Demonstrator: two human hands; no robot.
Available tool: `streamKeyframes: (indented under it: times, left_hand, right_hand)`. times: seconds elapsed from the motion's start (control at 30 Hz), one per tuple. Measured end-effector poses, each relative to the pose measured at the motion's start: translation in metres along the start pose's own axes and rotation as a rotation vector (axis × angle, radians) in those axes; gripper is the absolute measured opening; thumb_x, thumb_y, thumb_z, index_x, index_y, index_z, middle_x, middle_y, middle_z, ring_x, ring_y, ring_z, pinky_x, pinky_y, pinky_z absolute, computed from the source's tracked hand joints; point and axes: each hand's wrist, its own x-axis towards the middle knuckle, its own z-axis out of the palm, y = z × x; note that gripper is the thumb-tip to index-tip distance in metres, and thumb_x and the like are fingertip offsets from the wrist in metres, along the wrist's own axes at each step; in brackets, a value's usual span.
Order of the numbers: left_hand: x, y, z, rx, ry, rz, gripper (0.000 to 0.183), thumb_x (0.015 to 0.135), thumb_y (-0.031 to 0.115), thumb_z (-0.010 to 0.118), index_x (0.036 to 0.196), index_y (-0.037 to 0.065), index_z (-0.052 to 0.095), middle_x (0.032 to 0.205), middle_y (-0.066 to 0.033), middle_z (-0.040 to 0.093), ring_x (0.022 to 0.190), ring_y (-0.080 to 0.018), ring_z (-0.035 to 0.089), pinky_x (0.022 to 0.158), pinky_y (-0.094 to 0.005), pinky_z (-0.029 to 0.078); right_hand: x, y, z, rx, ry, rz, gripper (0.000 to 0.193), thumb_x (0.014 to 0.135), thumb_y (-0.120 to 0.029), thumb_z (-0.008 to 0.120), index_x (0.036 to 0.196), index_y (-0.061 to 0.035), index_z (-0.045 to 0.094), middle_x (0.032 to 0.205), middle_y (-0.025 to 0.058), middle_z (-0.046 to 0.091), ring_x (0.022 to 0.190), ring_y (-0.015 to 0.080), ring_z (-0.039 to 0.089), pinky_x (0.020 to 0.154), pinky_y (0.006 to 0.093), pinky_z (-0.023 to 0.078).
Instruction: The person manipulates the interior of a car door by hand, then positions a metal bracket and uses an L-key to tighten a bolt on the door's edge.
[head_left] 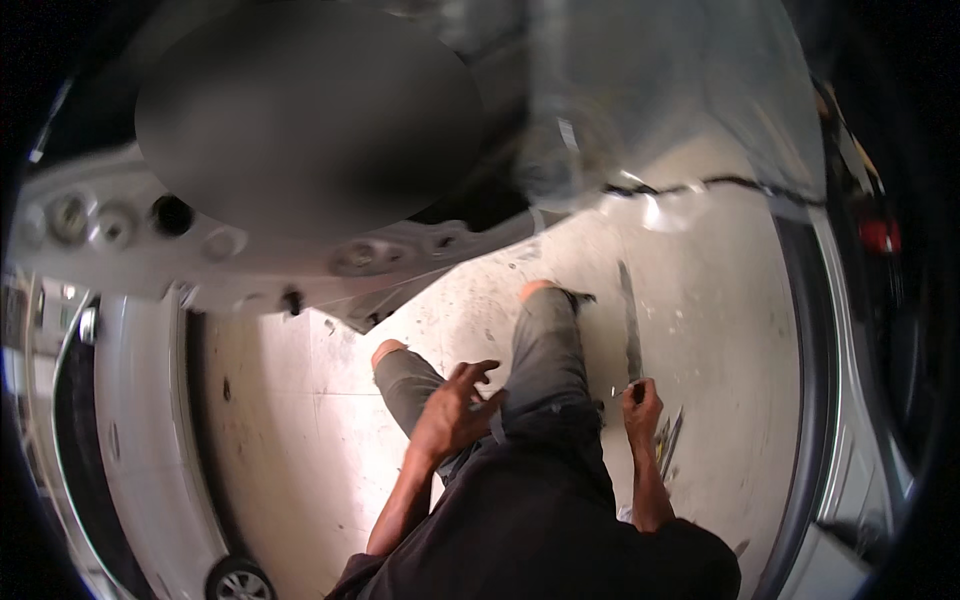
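Observation:
My left hand [460,408] is raised over my left thigh, its fingers apart and holding nothing. Beside my right leg, my right hand [642,406] is closed. A small bright tip shows at its fingers, too small to name. In front of me stands a pale metal car panel [210,265] with several round holes, partly hidden by a blurred oval. Clear plastic sheeting [690,110] hangs at its right, with a dark wavy line along the lower edge. Neither hand touches the panel or the sheeting.
Several slim tools [668,440] lie on the pale floor [715,320] by my right forearm. Past my right knee runs a long dark strip [629,320]. A light-coloured car [140,400] stands at left, and a car body's sill [815,400] borders the right.

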Motion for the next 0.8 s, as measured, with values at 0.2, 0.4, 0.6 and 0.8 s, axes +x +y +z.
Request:
streamKeyframes:
  times: [0.2, 0.4, 0.6, 0.8]
  left_hand:
    - [-0.014, 0.037, -0.012, 0.052, 0.368, 0.468, 0.057, 0.082, 0.011, 0.075, 0.135, 0.009, 0.054, 0.122, -0.0179, 0.056, 0.103, -0.0344, 0.062, 0.085, -0.0412, 0.054]
    - [-0.046, 0.023, -0.071, 0.245, 0.829, 0.631, 0.05, 0.073, -0.005, 0.076, 0.12, 0.007, 0.066, 0.084, -0.0101, 0.067, 0.072, -0.023, 0.066, 0.063, -0.0331, 0.053]
    - [-0.087, 0.003, -0.11, -0.175, 0.992, 0.404, 0.029, 0.086, -0.003, 0.065, 0.115, 0.002, 0.068, 0.071, -0.0078, 0.062, 0.061, -0.015, 0.059, 0.058, -0.0269, 0.046]
    - [-0.091, -0.024, -0.113, -0.212, 1.085, 0.335, 0.023, 0.088, -0.001, 0.065, 0.111, 0.001, 0.069, 0.067, -0.0057, 0.06, 0.058, -0.0125, 0.057, 0.056, -0.0262, 0.045]
  right_hand:
    - [0.037, -0.248, 0.012, 1.059, -0.61, 0.015, 0.012, 0.092, -0.007, 0.058, 0.099, -0.0009, 0.05, 0.07, 0.0133, 0.06, 0.053, 0.0196, 0.06, 0.047, 0.0307, 0.051]
    - [0.054, -0.371, 0.027, 0.899, -0.831, -0.425, 0.02, 0.09, -0.009, 0.06, 0.104, 0.0036, 0.052, 0.079, 0.0116, 0.062, 0.063, 0.0197, 0.062, 0.058, 0.0307, 0.052]
    - [0.085, -0.437, 0.035, 0.721, -0.187, -0.976, 0.044, 0.085, -0.026, 0.069, 0.115, 0.0036, 0.057, 0.117, 0.0133, 0.057, 0.106, 0.0208, 0.053, 0.094, 0.0335, 0.041]
    - [0.146, -0.459, 0.042, 0.854, -0.86, -0.6, 0.063, 0.073, -0.016, 0.08, 0.128, 0.0002, 0.054, 0.121, 0.0068, 0.061, 0.109, 0.0188, 0.058, 0.097, 0.0313, 0.043]
